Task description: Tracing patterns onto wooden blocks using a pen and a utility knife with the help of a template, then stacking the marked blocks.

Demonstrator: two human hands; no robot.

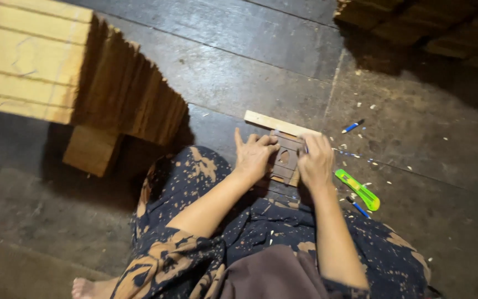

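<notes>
Head view shows my left hand (254, 156) pressing flat the small carved wooden piece (284, 158), right hand (315, 161) fingers closed around a thin tool. It looks light, stiff and brittle where cut through; hold its solid edges.

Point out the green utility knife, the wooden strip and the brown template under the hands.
green utility knife (358, 190), head view, middle of its body.
wooden strip (275, 123), head view, its bare upper face.
brown template (285, 156), head view, centre between the hands.
</notes>
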